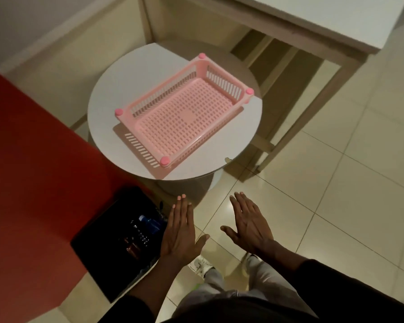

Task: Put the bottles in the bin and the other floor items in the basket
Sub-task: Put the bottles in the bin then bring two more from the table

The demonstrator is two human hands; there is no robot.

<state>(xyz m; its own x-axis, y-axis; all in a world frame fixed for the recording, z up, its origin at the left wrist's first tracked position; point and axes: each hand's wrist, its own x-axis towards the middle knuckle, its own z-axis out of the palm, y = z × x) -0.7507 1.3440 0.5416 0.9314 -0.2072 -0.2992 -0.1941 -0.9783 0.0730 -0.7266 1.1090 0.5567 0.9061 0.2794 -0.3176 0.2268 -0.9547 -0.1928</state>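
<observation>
Head view: left hand (180, 231) and right hand (250, 227) are both flat with fingers straight, holding and touching nothing. The left one hangs over the bin's (91, 234) right edge. I see bottles (147, 223) already in the bin, so I judge that part mostly done. The basket (203, 137) sits mid-table (107, 108), empty. No floor items in shot, so the basket part looks undone.
</observation>
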